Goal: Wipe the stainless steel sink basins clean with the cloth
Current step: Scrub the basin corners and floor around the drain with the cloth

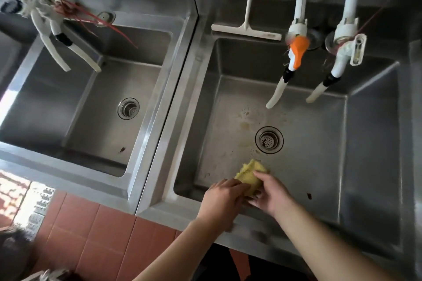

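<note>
A bunched yellow cloth (pixel 249 175) is held over the near front of the right steel basin (pixel 319 166), just in front of its round drain (pixel 269 140). My left hand (pixel 222 198) grips the cloth's lower left side. My right hand (pixel 272 194) grips it from the right, thumb on top. Brownish stains and suds mark the basin floor behind the drain. The left basin (pixel 96 121) has its own drain (pixel 128 108) and a small dark speck near the front.
White taps hang over both basins, one with an orange fitting (pixel 296 51). A white squeegee (pixel 246 29) lies on the back ledge of the right basin. Red strings trail from the left taps (pixel 57 18). Reddish floor tiles (pixel 102 235) show below the sink front.
</note>
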The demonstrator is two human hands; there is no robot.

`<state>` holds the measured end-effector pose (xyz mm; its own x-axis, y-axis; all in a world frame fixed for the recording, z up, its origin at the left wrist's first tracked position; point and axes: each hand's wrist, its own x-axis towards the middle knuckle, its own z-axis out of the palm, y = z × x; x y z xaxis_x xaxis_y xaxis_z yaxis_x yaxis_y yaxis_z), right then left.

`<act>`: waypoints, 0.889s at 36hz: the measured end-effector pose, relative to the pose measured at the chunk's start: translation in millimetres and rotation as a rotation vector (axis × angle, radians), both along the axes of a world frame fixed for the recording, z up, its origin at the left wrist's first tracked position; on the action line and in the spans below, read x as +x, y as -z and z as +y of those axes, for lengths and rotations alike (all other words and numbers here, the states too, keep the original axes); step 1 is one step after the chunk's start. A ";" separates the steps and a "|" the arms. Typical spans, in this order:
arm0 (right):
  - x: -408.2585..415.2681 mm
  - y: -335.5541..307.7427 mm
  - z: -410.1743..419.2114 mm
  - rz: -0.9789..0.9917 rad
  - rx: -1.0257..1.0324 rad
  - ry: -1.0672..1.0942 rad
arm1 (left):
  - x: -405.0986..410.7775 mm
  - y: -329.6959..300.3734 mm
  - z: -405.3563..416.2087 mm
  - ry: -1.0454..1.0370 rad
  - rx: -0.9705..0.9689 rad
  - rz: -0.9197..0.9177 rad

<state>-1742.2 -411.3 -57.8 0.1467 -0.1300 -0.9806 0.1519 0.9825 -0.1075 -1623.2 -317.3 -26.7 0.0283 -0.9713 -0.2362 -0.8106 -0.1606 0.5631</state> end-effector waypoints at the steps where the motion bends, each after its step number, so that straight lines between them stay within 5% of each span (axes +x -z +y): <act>1: 7.4 7.1 -7.1 0.032 -0.033 -0.047 | 6.0 7.8 -3.7 -0.006 0.063 -0.001; 8: 45.4 65.1 -69.0 0.367 -0.414 -0.388 | 48.3 81.9 -33.2 -0.125 0.511 0.027; 14: 87.5 110.4 -138.0 0.509 -0.630 -0.751 | 61.0 161.9 -39.6 -0.011 0.689 -0.197; 22: 155.9 144.8 -264.0 0.769 -1.006 -0.723 | 79.0 165.6 -86.3 -0.034 0.782 -0.071; 25: 171.1 146.6 -290.7 0.870 -1.096 -0.741 | 79.0 114.8 -125.3 -0.001 0.632 -0.004; 29: 184.3 145.3 -301.3 0.941 -1.191 -0.879 | 93.0 37.5 -148.9 -0.057 -0.043 -0.086; 32: 190.5 153.2 -299.7 0.852 -1.146 -1.060 | 124.0 13.0 -164.1 -0.160 -0.226 -0.253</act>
